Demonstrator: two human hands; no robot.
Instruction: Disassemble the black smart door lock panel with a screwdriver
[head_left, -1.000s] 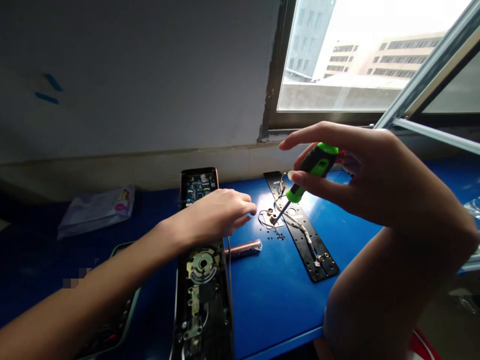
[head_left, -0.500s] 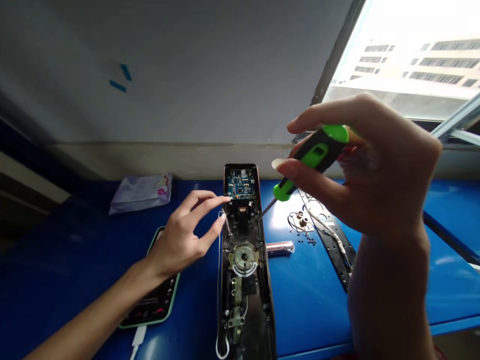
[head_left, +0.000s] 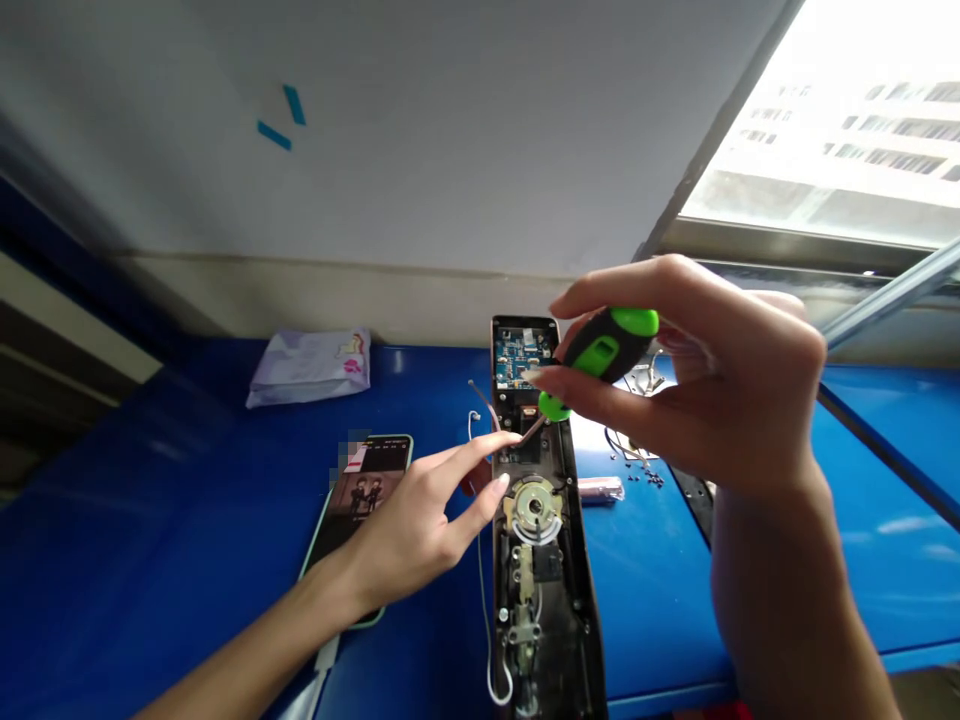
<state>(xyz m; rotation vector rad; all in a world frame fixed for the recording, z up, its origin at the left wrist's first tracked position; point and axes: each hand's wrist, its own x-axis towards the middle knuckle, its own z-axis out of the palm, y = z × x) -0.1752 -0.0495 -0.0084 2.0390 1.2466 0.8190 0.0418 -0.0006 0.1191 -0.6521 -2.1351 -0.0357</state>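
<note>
A long black housing, apparently of an electronic door lock (head_left: 559, 620), lies opened on the blue table with its inside up. At its far end is a blue circuit board (head_left: 517, 355); a round metal disc (head_left: 535, 507) sits nearer me. My right hand (head_left: 720, 380) grips a green and black screwdriver (head_left: 611, 345), whose shaft slants down into the housing below the board. My left hand (head_left: 427, 510) reaches over the housing's left edge. Its index fingertip is by the screwdriver's tip, thumb apart. A thin white wire (head_left: 482, 600) loops along the left side.
A phone (head_left: 352, 510) with a charging cable lies left, partly under my left forearm. Behind it is a pale purple packet (head_left: 311, 365). Right of the housing are a wrapped pinkish cylinder (head_left: 600, 490), several small screws (head_left: 654, 480) and a black plate (head_left: 697, 500). A wall and window stand behind.
My view has shifted, so the table things appear farther right. The screwdriver has moved left and closer over the housing. My left hand has moved from the wire's end toward the screwdriver's tip.
</note>
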